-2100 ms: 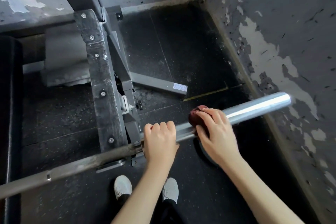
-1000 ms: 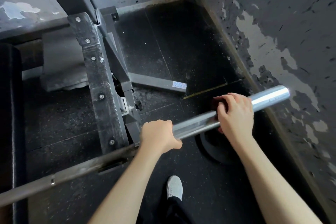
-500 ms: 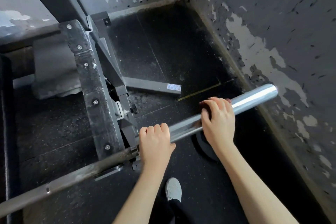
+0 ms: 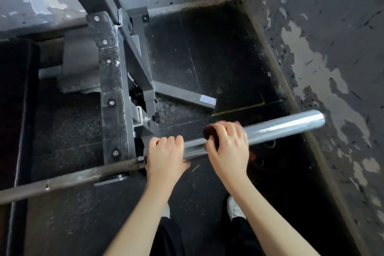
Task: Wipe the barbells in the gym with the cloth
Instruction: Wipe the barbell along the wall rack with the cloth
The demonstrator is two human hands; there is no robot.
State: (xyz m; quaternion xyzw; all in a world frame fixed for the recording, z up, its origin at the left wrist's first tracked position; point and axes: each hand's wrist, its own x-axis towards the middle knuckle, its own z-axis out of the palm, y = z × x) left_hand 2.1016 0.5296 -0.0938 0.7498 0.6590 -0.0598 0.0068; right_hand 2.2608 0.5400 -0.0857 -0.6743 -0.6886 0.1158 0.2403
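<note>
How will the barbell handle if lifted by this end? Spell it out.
Probably heavy and stiff: the barbell is long steel. Its smooth chromed sleeve looks slippery, though the cloth under the right hand may add grip. Round, it would likely roll if released.

I stand in a corner: grey walls (image 4: 332, 27) shed paint, black speckled floor (image 4: 207, 58) below, a steel rack (image 4: 112, 89) at my left.

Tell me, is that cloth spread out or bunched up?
Bunched up: the cloth shows as a dark red wad under the right hand, pressed on the barbell.
</note>
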